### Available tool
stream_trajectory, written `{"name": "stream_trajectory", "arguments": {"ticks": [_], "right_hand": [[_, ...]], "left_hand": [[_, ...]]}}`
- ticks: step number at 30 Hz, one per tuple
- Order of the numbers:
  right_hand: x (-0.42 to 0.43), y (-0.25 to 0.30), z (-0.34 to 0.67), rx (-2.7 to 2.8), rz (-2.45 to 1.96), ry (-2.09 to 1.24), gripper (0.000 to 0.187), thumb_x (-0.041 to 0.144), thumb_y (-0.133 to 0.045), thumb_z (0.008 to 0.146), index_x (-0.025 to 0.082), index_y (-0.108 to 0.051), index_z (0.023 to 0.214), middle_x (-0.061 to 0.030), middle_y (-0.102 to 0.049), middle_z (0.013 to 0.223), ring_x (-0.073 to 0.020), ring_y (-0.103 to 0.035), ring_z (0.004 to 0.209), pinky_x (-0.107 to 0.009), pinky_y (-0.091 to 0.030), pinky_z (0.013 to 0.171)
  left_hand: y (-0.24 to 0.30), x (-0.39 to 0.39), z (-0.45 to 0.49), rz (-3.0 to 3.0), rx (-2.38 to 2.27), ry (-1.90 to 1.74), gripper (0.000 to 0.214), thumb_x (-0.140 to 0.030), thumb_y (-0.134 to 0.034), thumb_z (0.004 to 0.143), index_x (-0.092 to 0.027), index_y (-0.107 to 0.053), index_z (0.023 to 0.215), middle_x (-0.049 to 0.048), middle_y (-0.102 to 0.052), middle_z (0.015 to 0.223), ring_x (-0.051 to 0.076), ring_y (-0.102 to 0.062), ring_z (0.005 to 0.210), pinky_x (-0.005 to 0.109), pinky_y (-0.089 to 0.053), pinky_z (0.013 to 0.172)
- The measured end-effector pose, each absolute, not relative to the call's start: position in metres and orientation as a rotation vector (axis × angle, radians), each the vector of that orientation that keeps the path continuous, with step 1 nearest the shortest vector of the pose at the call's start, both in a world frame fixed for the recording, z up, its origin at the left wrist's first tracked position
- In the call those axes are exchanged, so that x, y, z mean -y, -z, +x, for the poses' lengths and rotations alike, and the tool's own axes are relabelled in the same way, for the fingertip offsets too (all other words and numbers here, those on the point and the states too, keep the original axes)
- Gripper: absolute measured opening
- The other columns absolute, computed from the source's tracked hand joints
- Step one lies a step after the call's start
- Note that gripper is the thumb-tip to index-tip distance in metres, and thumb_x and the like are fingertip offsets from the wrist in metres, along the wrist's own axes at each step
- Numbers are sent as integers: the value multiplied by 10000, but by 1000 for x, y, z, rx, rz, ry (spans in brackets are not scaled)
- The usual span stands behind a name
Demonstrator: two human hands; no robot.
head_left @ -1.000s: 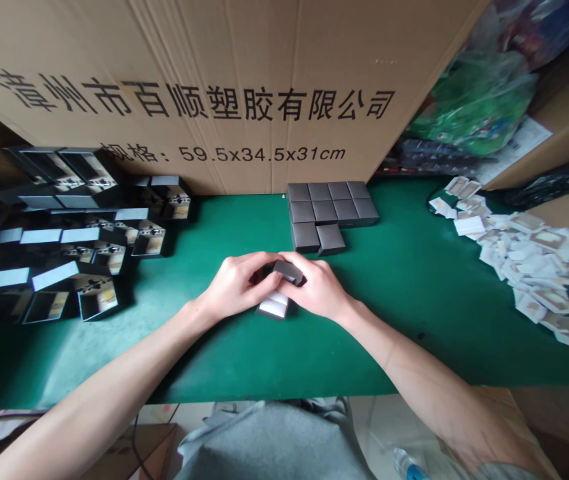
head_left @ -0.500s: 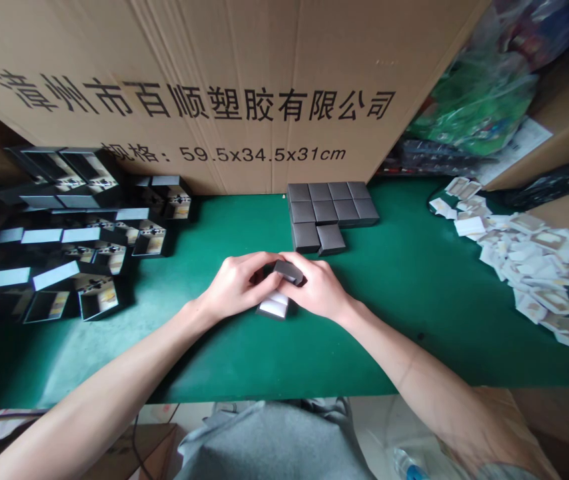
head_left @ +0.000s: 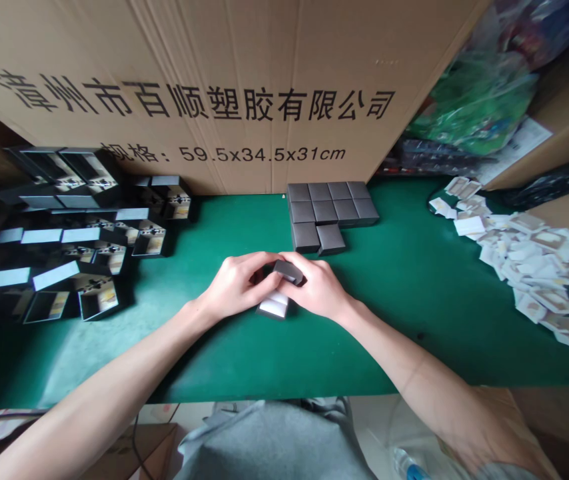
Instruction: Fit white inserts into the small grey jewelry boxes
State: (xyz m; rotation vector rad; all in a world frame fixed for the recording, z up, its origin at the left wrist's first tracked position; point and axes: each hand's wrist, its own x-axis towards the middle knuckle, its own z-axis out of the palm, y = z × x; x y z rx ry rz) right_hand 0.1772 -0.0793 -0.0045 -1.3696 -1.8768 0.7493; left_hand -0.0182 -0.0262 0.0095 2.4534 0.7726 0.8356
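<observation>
Between my hands is a small dark jewelry box [head_left: 288, 271], its lid raised and a white padded insert [head_left: 274, 304] showing in its base. My left hand [head_left: 237, 283] is closed round its left side, thumb at the middle. From the right, my right hand [head_left: 319, 287] grips the same box, with the thumb against the inside. Fingers cover much of the lid and the hinge. Just beyond my hands sits a block of shut dark boxes [head_left: 322, 207] in rows, the nearest two forming a short front row.
Several open dark boxes [head_left: 97, 297] stand in rows at the left of the green table [head_left: 204, 367]. A loose heap of white inserts [head_left: 529, 253] lies at the right. Along the back rises a large printed carton [head_left: 244, 53]; plastic bags [head_left: 479, 107] fill the back right.
</observation>
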Motion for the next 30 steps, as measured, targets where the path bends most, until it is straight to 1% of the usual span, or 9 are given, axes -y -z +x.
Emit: {"name": "stream_trajectory", "arguments": {"ticks": [15, 30], "right_hand": [[79, 3, 177, 1881, -1373, -759, 363, 397, -644, 923, 258, -602, 1256, -16, -770, 1059, -193, -745, 909, -258, -550, 748], [79, 3, 177, 1881, -1379, -751, 363, 397, -648, 921, 254, -603, 1252, -21, -771, 1062, -198, -748, 914, -259, -548, 754]], "left_hand": [[-10, 27, -17, 2445, -794, -819, 231, -313, -561, 970, -157, -687, 1085, -2, -699, 756, 76, -557, 559, 193, -438, 564], [-11, 27, -17, 2452, -787, -820, 223, -302, -571, 967, -150, -686, 1083, -5, -698, 760, 73, -555, 563, 191, -437, 566]]}}
